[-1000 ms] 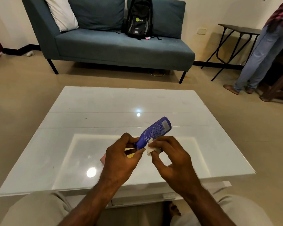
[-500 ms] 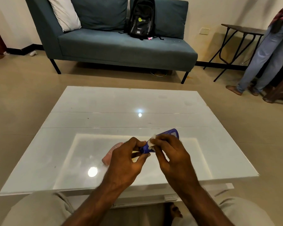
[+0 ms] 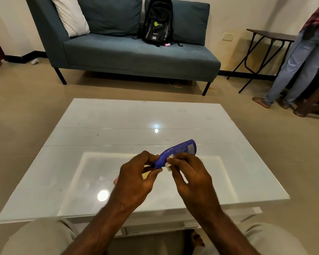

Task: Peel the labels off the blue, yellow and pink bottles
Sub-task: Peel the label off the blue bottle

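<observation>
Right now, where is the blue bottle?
In the head view, the blue bottle is held above the table between both hands, left hand, right hand.

Bottle (image 3: 177, 151) above table (image 3: 118, 122), between hands.

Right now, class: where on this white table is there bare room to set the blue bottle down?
The white table is bare across its far half, toward the sofa, and along its left and right sides. Only the near middle is crowded, where the left hand and right hand hold the blue bottle.
</observation>
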